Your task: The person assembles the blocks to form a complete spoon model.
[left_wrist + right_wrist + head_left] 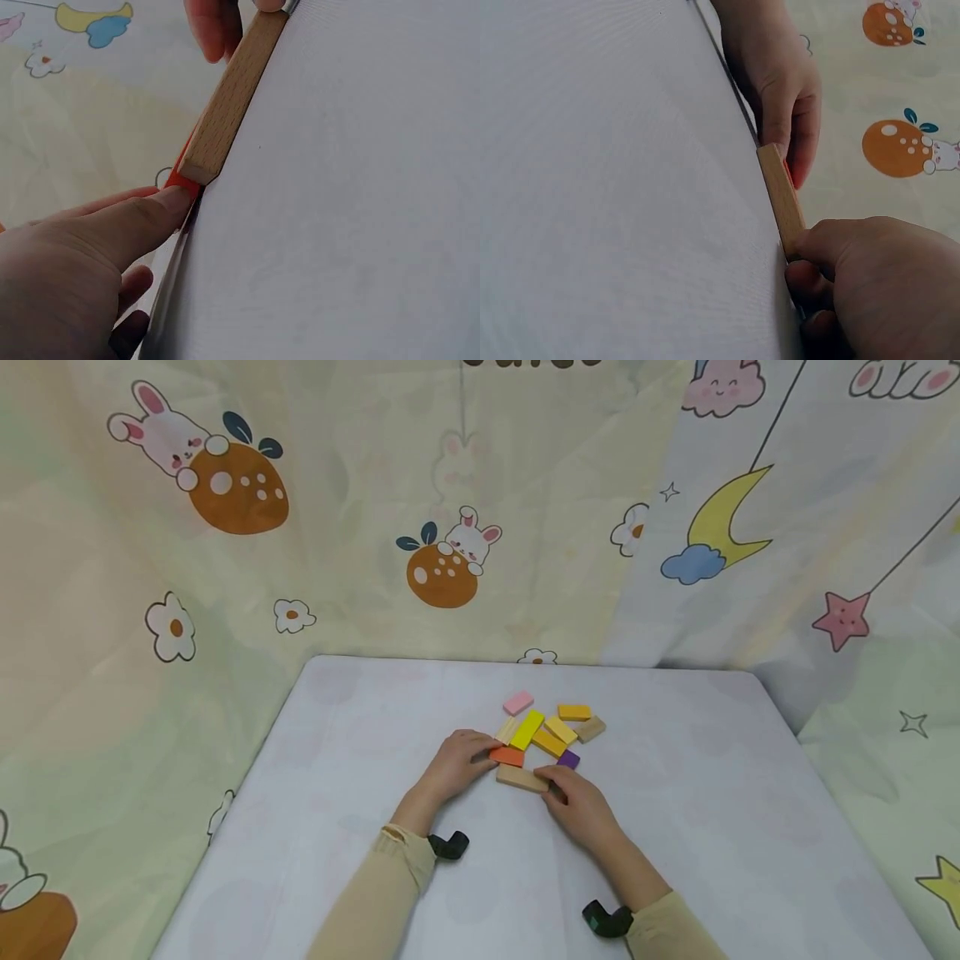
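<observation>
My left hand is at the left end of an orange-red block, gripping it between thumb and fingers. In the left wrist view, the thumb presses that block's end. Just in front lies a natural wood block, its long side close along the orange-red one. My right hand pinches the wood block's right end. The right wrist view shows the thumb against this end, with the other fingers curled below, partly in shadow. A purple block lies just beyond the right hand.
Behind the hands lie a pale wood block, a bright yellow block, several amber blocks, a tan block and a pink block. The white table ends at a printed curtain.
</observation>
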Available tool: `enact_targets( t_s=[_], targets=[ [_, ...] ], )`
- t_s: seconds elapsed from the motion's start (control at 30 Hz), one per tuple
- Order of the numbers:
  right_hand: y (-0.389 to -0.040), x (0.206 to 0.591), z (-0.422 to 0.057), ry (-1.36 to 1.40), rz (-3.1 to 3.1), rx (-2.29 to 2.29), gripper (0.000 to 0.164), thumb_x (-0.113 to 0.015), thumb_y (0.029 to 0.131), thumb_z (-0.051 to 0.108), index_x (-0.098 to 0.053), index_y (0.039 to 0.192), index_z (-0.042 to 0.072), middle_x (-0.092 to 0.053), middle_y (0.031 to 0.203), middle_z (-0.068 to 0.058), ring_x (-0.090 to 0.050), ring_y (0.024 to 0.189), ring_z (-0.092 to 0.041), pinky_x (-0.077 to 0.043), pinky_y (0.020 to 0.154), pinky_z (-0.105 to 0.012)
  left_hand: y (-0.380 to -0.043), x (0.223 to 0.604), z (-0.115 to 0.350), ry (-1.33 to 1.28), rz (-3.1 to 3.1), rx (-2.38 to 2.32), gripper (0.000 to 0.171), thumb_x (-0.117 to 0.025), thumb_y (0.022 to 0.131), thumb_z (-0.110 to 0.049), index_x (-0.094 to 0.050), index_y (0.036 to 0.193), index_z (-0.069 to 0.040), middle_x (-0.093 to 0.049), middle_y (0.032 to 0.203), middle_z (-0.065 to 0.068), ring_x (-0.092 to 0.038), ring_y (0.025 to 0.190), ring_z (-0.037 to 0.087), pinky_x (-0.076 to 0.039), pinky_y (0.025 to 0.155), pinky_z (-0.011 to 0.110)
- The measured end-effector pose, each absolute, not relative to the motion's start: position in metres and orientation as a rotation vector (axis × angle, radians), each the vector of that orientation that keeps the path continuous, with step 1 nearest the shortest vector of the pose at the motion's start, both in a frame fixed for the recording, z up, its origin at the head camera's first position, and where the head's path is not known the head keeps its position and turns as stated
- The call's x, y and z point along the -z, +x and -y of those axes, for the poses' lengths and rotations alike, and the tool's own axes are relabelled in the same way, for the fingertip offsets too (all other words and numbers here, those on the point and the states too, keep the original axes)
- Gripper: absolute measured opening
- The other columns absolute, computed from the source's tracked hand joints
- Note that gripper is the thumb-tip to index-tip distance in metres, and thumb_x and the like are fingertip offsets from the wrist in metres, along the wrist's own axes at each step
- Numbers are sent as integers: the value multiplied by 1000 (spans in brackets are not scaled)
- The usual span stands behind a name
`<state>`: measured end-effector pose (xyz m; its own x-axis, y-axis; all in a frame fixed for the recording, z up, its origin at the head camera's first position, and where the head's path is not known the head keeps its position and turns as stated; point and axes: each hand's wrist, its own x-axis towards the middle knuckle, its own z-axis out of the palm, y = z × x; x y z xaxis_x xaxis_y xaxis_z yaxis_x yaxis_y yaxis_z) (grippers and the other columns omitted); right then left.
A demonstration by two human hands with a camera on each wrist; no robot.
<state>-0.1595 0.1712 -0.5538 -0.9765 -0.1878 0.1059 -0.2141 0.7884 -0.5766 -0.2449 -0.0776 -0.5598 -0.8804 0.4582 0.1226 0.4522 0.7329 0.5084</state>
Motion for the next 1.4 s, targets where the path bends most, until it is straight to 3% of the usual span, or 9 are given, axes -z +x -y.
enact_targets(
  t_s=[0.57,0.87,1.17,1.4],
  targets=[
    [-160,553,-174,342,2918,-966,35,-69,92,16,-65,126,25,-65,126,6,-59,100,-10,-53,88,-36,-240,550,127,570,-2899,-1059,33,-73,88,-39,-70,120,-30,-67,126,-8,-49,129,23,-37,111,45],
    [-158,553,-173,355,2914,-980,34,-69,93,16,-66,125,24,-65,127,6,-61,106,-10,-54,91,-36,-240,555,135,536,-2879,-1048,35,-71,89,-41,-68,123,-32,-66,128,-11,-46,131,23,-37,113,46],
    [-156,550,-169,368,2940,-887,36,-72,91,22,-65,126,26,-64,121,10,-54,88,-5,-52,76,-25,-240,556,135,573,-2916,-1012,35,-71,90,-39,-68,124,-31,-67,127,-10,-50,129,23,-37,113,44],
    [-153,549,-169,380,2959,-836,39,-74,88,27,-65,126,27,-62,116,10,-55,91,-5,-53,78,-26,-239,558,134,569,-2929,-1016,35,-72,89,-38,-68,124,-30,-67,126,-11,-51,128,21,-39,112,43]
  ],
)
